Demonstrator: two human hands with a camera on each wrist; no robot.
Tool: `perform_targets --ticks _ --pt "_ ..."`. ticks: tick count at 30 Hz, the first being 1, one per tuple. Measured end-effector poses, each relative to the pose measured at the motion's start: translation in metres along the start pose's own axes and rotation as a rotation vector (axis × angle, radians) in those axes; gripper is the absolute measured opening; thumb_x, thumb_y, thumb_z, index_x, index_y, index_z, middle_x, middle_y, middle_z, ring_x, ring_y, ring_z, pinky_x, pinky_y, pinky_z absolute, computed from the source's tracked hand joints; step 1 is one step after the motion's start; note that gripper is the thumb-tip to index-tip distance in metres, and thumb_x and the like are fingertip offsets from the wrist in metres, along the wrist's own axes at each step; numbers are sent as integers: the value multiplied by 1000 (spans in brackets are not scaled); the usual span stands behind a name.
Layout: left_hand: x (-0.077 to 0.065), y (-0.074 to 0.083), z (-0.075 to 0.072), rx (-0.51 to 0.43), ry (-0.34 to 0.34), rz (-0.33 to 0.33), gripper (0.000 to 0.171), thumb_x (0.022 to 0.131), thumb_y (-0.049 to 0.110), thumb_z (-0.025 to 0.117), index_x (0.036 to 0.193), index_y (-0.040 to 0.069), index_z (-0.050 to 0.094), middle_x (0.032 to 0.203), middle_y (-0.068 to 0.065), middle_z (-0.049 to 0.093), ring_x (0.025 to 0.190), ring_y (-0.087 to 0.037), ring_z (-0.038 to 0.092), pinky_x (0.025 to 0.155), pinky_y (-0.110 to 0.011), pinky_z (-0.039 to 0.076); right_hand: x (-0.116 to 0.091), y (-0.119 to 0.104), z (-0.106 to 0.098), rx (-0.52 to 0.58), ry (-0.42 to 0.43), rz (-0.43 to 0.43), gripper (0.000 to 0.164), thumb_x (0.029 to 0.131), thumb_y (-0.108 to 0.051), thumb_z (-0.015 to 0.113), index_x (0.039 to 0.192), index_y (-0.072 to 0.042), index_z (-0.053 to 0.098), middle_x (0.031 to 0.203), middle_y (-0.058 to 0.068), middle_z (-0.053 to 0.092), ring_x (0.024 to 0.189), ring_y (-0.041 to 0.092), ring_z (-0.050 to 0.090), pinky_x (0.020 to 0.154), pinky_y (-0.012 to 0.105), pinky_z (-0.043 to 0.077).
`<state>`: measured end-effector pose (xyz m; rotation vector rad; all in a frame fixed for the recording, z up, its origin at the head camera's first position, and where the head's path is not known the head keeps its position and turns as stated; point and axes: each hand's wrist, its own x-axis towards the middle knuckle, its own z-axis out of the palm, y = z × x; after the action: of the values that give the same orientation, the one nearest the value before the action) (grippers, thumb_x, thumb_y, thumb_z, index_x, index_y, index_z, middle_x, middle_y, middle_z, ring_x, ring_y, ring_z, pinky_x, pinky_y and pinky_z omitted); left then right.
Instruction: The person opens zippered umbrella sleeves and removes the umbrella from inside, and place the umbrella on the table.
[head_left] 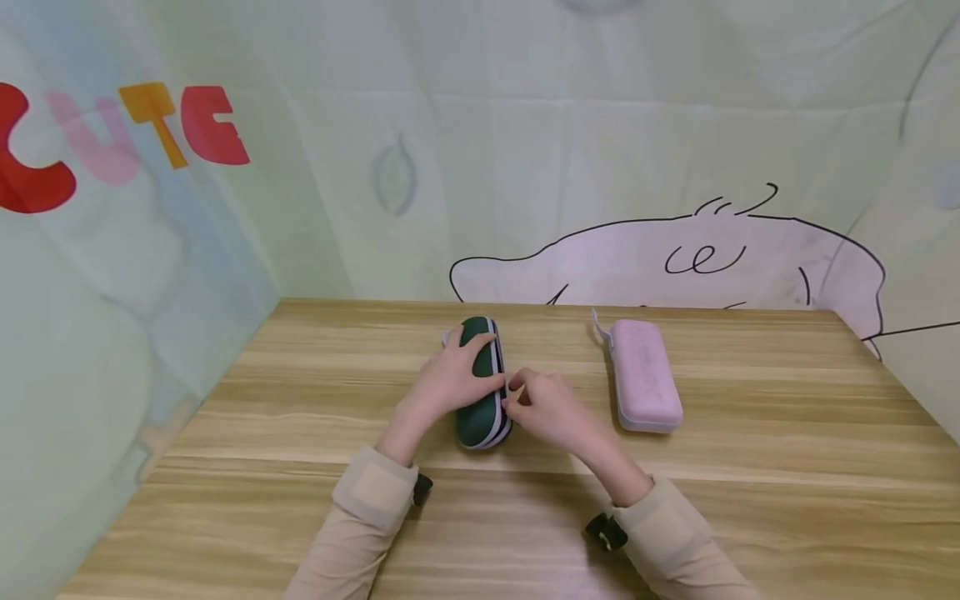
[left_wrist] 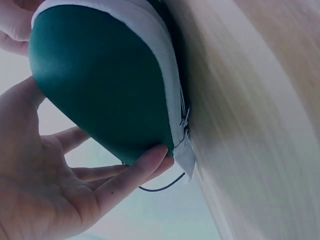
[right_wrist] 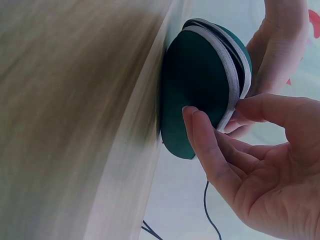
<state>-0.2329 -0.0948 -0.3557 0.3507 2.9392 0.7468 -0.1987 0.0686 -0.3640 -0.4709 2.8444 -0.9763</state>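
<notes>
A dark green zippered hard case [head_left: 474, 423] with pale trim lies lengthwise on the table. Along its right side the zipper seam [right_wrist: 242, 65] gapes, showing a dark slit. My left hand [head_left: 453, 375] holds the case from above and the left, its fingers spread over the lid; in the left wrist view the fingertips reach the trim beside a small pale fabric tab [left_wrist: 186, 159]. At the right edge my right hand [head_left: 551, 408] pinches the zipper, thumb on the trim and fingertips against the green side. Any zipper pull there is hidden by the fingers.
To the right lies a pink hard case [head_left: 647, 375], closed, with a strap loop [head_left: 600, 327] at its far left corner. The wood-grain table [head_left: 300, 500] ends at a printed curtain [head_left: 480, 167] behind and at the left.
</notes>
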Motion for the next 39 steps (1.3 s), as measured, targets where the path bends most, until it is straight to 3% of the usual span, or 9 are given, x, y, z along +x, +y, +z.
perform_targets --ticks 15,25,39 --pt "2 -7 -7 -34 -19 20 65 89 41 60 148 24 37 158 -23 17 126 -45 48 97 -58 45 -2 -4 2 8 -5 -27 53 90 -14 64 138 0 46 84 7 72 67 11 62 60 25 49" --pt "0 -13 -14 -57 -22 20 63 91 37 57 148 23 36 156 -25 21 125 -45 49 96 -57 46 -3 -4 3 23 -6 -44 53 90 -13 64 138 1 46 82 6 71 65 10 60 59 24 49" --pt "-3 -19 -25 -49 -5 14 63 90 30 61 147 15 39 146 -23 43 123 -38 51 99 -54 45 -3 -5 9 11 21 -115 49 90 -11 64 135 5 49 78 7 69 61 9 56 55 21 45"
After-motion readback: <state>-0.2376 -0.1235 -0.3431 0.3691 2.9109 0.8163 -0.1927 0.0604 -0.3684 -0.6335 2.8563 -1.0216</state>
